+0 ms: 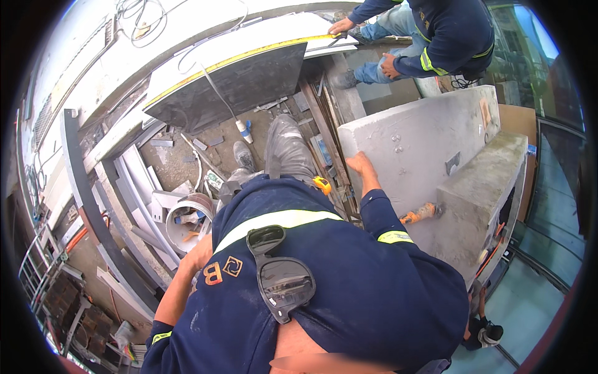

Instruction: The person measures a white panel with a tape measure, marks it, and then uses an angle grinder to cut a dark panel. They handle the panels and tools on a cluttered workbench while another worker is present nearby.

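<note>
My right hand (360,164) is at the left edge of a pale grey block (411,140), seemingly resting against it. How its fingers are bent I cannot make out. Low at my left side is my left hand (203,249), beside a bucket (198,201) with tools in it; its fingers are hidden. A yellow tape measure (322,185) hangs at my waist, and sunglasses (283,279) hang from my collar. Across from me, a co-worker's hand (341,25) is at the end of a yellow measuring tape (243,55) stretched along a large dark-faced slab (233,87).
An orange power tool (418,214) lies by the concrete ledge (483,177) on my right. Metal beams (93,206) and strips stand at left. Offcuts (162,143) and a cable with a blue-white connector (245,131) litter the floor. Another person (483,330) is at lower right.
</note>
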Demonstrator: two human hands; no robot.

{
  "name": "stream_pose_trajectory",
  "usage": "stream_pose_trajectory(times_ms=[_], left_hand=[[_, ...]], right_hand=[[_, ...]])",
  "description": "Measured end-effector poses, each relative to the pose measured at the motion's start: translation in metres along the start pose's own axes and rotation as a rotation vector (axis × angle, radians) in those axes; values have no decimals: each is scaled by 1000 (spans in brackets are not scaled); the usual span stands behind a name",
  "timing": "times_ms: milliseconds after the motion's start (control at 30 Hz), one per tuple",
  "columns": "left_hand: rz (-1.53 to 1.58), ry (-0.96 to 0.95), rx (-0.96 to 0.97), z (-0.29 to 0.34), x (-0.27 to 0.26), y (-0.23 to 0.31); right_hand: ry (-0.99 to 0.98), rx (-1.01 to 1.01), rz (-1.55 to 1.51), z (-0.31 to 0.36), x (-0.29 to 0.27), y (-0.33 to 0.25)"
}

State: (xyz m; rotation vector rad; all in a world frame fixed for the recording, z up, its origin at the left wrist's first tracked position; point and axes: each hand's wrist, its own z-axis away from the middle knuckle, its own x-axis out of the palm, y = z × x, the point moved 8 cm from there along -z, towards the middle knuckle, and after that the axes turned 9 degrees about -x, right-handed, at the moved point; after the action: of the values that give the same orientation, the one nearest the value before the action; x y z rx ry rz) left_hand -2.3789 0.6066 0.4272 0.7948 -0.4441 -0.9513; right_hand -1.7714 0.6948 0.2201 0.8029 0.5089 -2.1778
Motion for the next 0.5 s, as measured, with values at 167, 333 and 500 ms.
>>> stream_pose_trajectory(times_ms=[167,333,500], left_hand=[[-4,-4,7,-13,-23,9],[9,1,-1,-23,-34,18],[10,-39,-20,-31,-34,20]], right_hand=[[-52,9,64,16,-11,-12],[-7,-16,147,29,-23,-27],[-30,6,93,24,-18,-22]])
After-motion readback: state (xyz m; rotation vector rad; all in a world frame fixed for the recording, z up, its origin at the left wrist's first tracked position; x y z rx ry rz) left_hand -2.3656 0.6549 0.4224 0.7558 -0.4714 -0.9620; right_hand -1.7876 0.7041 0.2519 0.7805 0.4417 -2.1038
